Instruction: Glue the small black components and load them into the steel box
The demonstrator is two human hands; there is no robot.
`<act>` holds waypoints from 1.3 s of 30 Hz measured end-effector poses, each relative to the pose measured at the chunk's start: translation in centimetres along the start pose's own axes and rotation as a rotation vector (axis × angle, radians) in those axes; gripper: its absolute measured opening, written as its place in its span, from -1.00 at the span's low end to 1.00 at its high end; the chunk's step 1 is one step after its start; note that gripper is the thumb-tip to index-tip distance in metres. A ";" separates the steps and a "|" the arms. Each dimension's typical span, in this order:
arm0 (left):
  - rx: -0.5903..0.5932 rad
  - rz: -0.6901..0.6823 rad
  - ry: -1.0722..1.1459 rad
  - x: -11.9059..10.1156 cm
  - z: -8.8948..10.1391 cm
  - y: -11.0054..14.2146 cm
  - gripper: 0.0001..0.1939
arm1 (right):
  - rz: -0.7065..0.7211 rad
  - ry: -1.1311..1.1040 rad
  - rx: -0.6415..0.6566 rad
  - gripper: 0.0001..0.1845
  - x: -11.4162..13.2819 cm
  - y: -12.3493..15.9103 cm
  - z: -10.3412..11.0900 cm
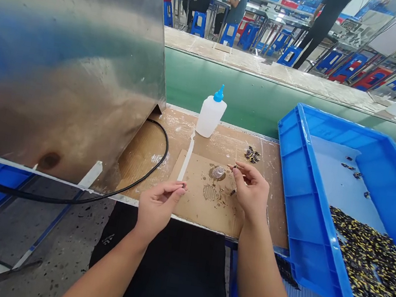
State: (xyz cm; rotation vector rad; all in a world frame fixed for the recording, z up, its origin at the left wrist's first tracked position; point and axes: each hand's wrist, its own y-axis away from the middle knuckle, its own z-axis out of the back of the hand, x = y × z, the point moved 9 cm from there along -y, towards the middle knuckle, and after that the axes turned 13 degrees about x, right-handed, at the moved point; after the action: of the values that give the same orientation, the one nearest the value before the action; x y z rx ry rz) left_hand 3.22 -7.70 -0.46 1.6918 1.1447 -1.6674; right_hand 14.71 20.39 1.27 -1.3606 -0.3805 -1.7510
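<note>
Seemingly unfinished: my left hand point(156, 205) pinches a dark bit point(183, 185), my right hand point(253, 188) a part point(235, 167); a pile point(252, 154) lies farther, more parts point(377, 262) in the right bin point(295, 155).

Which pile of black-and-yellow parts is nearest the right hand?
The small pile on the worktable, just beyond the right hand. The much larger pile lies inside the blue tray, farther to the right.
</note>
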 end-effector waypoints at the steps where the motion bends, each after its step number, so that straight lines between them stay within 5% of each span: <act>1: -0.007 0.019 0.010 0.3 0.1 -0.2 -0.85 | -0.004 -0.005 0.010 -0.65 -0.1 -0.3 -0.2; 8: 0.003 0.068 0.088 2.7 -0.1 -0.9 -0.81 | -0.019 0.091 -0.022 -0.74 -0.2 -0.1 -1.4; 17: 0.033 0.040 0.131 2.7 -0.1 -0.9 -0.94 | 0.190 0.324 0.008 -0.81 2.3 -0.1 -2.6; 39: 0.033 0.049 0.120 2.6 0.0 -0.7 -0.93 | 0.101 0.318 -0.022 -0.80 2.0 0.2 -2.3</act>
State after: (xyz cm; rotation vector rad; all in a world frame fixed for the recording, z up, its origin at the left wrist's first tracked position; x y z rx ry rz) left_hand 2.34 -6.78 -2.86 1.8477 1.1264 -1.5820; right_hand 13.31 17.84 2.17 -1.0720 -0.1146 -1.8524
